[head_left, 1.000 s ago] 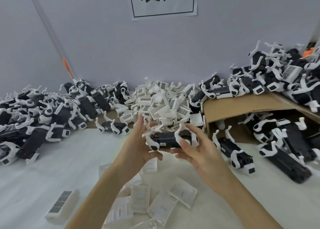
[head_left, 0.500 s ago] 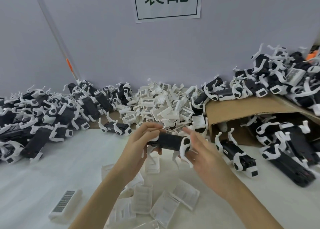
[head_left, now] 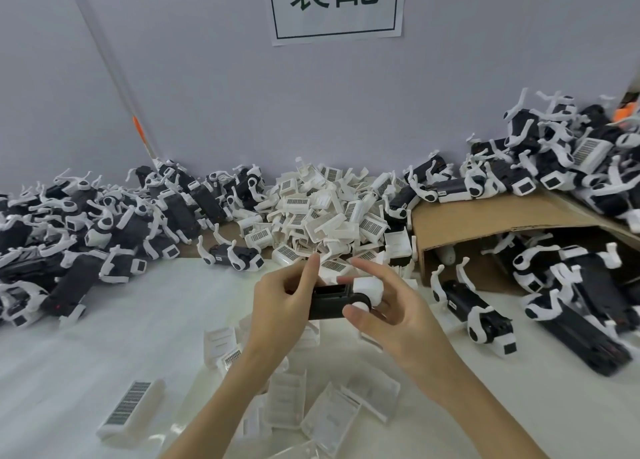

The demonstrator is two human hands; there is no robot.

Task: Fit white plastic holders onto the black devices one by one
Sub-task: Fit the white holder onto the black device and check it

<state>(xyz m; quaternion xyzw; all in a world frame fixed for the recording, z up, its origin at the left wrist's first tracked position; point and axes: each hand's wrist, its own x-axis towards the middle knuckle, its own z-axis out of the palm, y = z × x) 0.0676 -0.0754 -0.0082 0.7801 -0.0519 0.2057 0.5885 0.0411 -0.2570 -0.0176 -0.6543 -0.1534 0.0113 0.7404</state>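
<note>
From the head camera, the left hand [head_left: 277,306] grips the black device [head_left: 330,301] above the white table [head_left: 104,337], fingers curled round its left end. The right hand [head_left: 391,314] pinches the device's white-capped right end, in front of the heap of white holders [head_left: 329,212].

The left hand [head_left: 277,306] covers the left end of the black device [head_left: 329,302], and the right hand [head_left: 391,316] hides its lower right side. The paper sign [head_left: 337,6] is cut off by the top edge. Both forearms run out of the bottom edge. Barcode labels on the heap of white holders [head_left: 322,216] are too small to read.
</note>
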